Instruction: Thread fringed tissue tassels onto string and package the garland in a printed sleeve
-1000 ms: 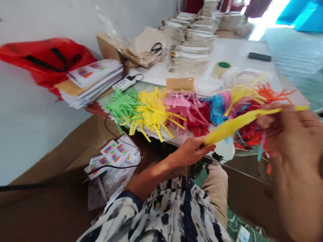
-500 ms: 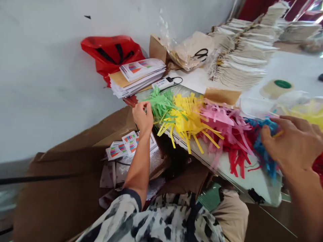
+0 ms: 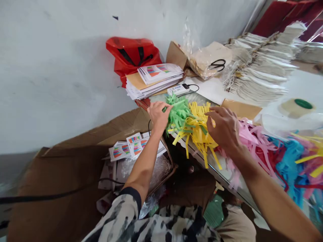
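A fringed paper garland lies along the table edge, with green fringe (image 3: 178, 112), yellow fringe (image 3: 200, 126), pink fringe (image 3: 252, 137) and blue fringe (image 3: 291, 161) in a row. At its green end, my left hand (image 3: 158, 114) is closed, thumb and forefinger pinching the tip. Over the border of the yellow and pink parts is my right hand (image 3: 224, 126), its thumb and fingers apart at the yellow strips. Whether it touches them I cannot tell. Part of the pink fringe is hidden beneath my right hand and wrist.
Behind the garland are a stack of printed cards (image 3: 156, 79), a white power strip (image 3: 178, 89), black-handled scissors (image 3: 217, 64) and a tape roll (image 3: 297, 107). Bundles of whitish sheets (image 3: 267, 70) stand farther back. Below left sits an open cardboard box (image 3: 63, 174), with a black cord (image 3: 63, 196) crossing it.
My right hand has moved left along the garland, from the blue part to the yellow. My left hand still pinches the green end. The view has shifted left.
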Demonstrator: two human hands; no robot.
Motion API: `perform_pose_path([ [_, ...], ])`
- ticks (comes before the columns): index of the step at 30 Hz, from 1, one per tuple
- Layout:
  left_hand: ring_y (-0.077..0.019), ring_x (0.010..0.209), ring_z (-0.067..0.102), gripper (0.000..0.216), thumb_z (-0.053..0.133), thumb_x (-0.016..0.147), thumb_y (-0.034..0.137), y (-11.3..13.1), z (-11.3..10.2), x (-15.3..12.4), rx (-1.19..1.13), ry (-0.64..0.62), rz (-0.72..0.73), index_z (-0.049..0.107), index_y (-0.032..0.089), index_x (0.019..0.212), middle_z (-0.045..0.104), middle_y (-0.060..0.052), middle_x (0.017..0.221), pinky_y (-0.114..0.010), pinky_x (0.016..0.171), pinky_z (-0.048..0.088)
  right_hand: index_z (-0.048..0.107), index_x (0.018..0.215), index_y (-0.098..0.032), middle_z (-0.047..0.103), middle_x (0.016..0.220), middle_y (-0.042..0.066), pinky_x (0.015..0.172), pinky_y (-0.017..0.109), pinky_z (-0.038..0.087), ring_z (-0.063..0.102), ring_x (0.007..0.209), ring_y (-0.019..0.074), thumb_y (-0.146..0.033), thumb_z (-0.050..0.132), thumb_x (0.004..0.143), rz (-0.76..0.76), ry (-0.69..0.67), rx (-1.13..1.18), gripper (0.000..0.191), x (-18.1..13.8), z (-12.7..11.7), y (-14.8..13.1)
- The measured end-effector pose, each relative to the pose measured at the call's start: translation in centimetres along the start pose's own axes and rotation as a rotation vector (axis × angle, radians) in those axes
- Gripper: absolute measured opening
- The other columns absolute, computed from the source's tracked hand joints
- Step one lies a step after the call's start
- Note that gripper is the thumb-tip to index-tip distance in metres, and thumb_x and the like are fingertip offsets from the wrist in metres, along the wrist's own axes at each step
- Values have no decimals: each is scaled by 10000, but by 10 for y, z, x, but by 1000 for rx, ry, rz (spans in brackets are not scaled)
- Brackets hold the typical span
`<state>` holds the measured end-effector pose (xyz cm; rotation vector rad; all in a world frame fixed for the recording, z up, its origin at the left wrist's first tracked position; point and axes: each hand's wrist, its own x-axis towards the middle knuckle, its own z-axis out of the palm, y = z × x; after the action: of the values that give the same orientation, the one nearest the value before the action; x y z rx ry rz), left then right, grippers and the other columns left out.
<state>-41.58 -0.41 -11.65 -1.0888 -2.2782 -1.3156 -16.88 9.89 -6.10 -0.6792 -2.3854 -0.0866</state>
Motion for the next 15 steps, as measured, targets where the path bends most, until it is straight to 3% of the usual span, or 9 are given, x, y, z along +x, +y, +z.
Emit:
perform_pose_path([
  [3, -249, 1081, 644, 99, 811, 913, 361, 11, -3, -12, -145, 7, 127, 809, 289, 845, 790, -8, 1002, -447, 1084, 394, 786, 1178, -237, 762, 1244, 116, 927, 498, 514, 671, 1094, 316, -209, 555, 1016, -24, -29, 94, 284, 14, 14, -17],
  [6, -214, 1039, 663, 77, 803, 920, 332, 19, -6, -18, -311, -25, 148, 826, 293, 857, 780, 4, 966, -408, 1060, 432, 762, 1256, -298, 740, 1307, 101, 940, 486, 515, 662, 1137, 306, -250, 595, 1024, -52, -71, 142, 290, 28, 26, -31],
  [11, -198, 1022, 673, 113, 789, 931, 357, 25, -13, -18, -441, -83, 139, 832, 273, 867, 742, -15, 969, -383, 1044, 482, 820, 1086, -292, 770, 1265, 84, 978, 491, 511, 685, 1123, 296, -298, 638, 1026, -64, -104, 230, 193, 42, 41, -42],
  [15, -212, 1162, 655, 299, 580, 1062, 447, 19, -9, -24, -489, -44, 130, 793, 258, 1155, 723, -77, 1152, -394, 1089, 489, 826, 1022, -255, 796, 1173, 86, 998, 488, 533, 714, 1094, 286, -258, 629, 1013, -18, -11, 310, 197, 46, 40, -40],
])
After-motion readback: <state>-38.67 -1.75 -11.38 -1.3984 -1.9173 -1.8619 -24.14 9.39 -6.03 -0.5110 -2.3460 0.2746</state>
